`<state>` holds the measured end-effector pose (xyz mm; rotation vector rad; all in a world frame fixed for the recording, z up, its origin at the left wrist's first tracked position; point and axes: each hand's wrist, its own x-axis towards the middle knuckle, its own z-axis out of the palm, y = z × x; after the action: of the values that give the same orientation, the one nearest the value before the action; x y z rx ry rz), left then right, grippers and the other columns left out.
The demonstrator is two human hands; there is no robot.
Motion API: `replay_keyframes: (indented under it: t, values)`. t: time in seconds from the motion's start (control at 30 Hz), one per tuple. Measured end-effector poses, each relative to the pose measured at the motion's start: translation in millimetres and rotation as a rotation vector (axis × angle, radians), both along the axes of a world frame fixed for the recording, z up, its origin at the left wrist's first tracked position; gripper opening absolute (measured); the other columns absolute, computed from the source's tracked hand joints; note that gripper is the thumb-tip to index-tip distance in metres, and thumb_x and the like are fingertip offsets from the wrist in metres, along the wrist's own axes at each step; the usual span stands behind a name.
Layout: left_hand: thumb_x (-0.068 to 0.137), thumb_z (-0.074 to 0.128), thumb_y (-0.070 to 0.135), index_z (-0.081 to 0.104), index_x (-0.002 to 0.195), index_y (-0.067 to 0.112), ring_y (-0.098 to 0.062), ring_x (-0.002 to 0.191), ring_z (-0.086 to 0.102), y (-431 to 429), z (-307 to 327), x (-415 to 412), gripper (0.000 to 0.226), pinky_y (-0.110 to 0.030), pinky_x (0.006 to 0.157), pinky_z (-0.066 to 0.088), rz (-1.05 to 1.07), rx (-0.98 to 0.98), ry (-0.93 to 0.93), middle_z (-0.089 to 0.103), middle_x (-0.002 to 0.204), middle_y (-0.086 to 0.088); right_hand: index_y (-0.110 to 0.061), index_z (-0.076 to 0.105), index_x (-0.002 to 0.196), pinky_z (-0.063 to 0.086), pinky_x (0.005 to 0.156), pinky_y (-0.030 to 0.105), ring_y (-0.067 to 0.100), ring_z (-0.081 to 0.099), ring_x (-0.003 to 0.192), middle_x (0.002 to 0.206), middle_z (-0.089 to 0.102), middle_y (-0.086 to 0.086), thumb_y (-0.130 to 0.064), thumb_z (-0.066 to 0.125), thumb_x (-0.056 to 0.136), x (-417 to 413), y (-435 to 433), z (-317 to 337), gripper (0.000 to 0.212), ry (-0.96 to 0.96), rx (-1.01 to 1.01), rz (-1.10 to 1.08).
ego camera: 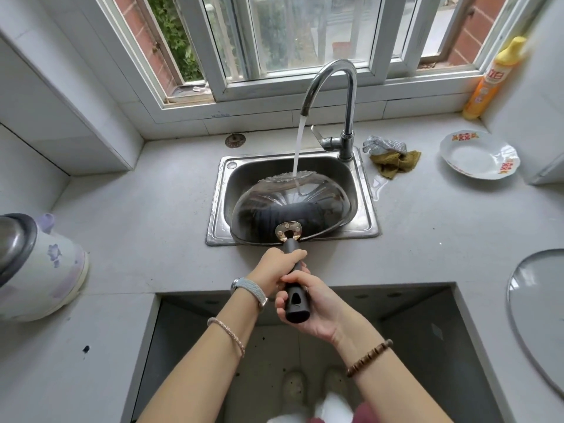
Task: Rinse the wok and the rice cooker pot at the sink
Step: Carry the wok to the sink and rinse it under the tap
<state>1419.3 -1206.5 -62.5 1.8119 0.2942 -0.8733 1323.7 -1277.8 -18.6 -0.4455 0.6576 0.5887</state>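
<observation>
Our right grip (317, 303) curls round the butt end of the black wok handle (294, 296). Our left grip (276, 270), just ahead of it toward 12 o'clock, wraps the same handle nearer the pan, so both grips are closed on it. From there the handle runs toward 12 o'clock to the wok (290, 206), which lies tipped in the steel sink (364, 209) with its dark rounded outside up. The faucet (335, 87) at 12 o'clock is running, and its stream (297, 148) lands on the wok's far side and spreads over it. On the grey worktop (152, 224) at 9 o'clock we see the rice cooker (39, 270), well apart from the sink; its inside looks metallic at the frame edge. At 1 o'clock a scourer (384, 145) and a cloth (395, 164) lie beside the faucet base. A plate (479, 154) sits at 2 o'clock and a glass lid (537, 315) at 3 o'clock.
</observation>
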Motion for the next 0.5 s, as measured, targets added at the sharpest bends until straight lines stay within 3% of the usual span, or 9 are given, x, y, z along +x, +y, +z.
replay_keyframes:
  t: [0.07, 0.1, 0.2, 0.37, 0.5]
  values:
    - [0.091, 0.063, 0.02, 0.064, 0.082, -0.002, -0.009, 0.045, 0.061, 2, 1, -4, 0.024, -0.015, 0.048, 0.048, -0.001, -0.041, 0.015, 0.067, 0.057, -0.004, -0.006, 0.053, 0.079, 0.05, 0.044, 0.025, 0.017, 0.056, 0.048, 0.065, 0.048, 0.009, -0.01, 0.048, 0.094, -3, 2, 3, 0.016, 0.014, -0.041, -0.001]
    - [0.091, 0.063, 0.02, 0.063, 0.083, -0.001, -0.009, 0.045, 0.061, 3, 2, -6, 0.023, -0.015, 0.05, 0.049, -0.006, -0.057, 0.023, 0.067, 0.056, -0.003, -0.005, 0.052, 0.084, 0.051, 0.045, 0.025, 0.018, 0.057, 0.048, 0.065, 0.048, 0.01, -0.01, 0.048, 0.095, -4, 3, 2, 0.012, 0.019, -0.061, -0.006]
    - [0.091, 0.063, 0.02, 0.061, 0.086, 0.0, -0.018, 0.058, 0.066, 5, 0, -12, 0.021, -0.028, 0.074, 0.057, 0.015, -0.153, 0.098, 0.071, 0.065, -0.009, -0.006, 0.049, 0.095, 0.053, 0.046, 0.025, 0.02, 0.061, 0.05, 0.067, 0.051, 0.013, -0.01, 0.048, 0.096, -9, 7, -5, 0.005, 0.031, -0.135, -0.025]
    - [0.094, 0.06, 0.018, 0.058, 0.096, -0.001, -0.022, 0.066, 0.07, 16, -5, -29, 0.019, -0.028, 0.064, 0.059, 0.01, -0.264, 0.189, 0.073, 0.087, -0.019, -0.004, 0.054, 0.093, 0.053, 0.045, 0.025, 0.021, 0.064, 0.051, 0.075, 0.054, 0.016, -0.007, 0.05, 0.095, -21, 14, -20, 0.005, 0.063, -0.233, -0.041]
    - [0.095, 0.058, 0.018, 0.055, 0.11, 0.0, -0.022, 0.075, 0.072, 22, -16, -41, 0.023, -0.029, 0.069, 0.06, -0.008, -0.285, 0.211, 0.074, 0.091, -0.018, -0.003, 0.056, 0.089, 0.053, 0.046, 0.026, 0.021, 0.063, 0.053, 0.073, 0.055, 0.014, -0.007, 0.05, 0.095, -31, 17, -32, 0.009, 0.085, -0.217, -0.054]
